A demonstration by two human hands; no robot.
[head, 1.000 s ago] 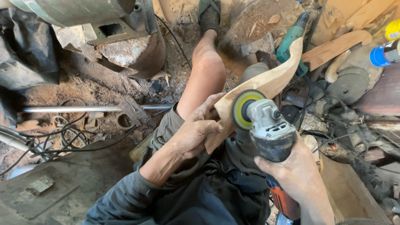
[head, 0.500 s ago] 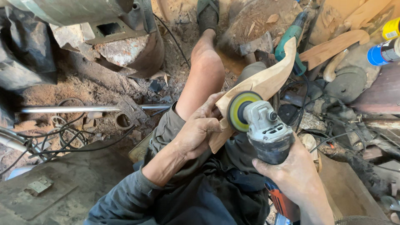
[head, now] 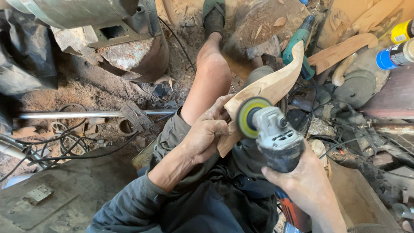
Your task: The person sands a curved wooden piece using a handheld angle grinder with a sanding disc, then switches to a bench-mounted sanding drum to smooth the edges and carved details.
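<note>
Left hand [head: 206, 137] grips a curved carved wood piece [head: 269, 88] steady against the knee, while right hand [head: 307, 185] clasps an angle grinder [head: 269, 129], disc touching the wood.

Bare knee [head: 211, 73] crowds the carved wood [head: 269, 88] leftward; tangled cables [head: 340, 129] clutter its right; above stays open.
</note>
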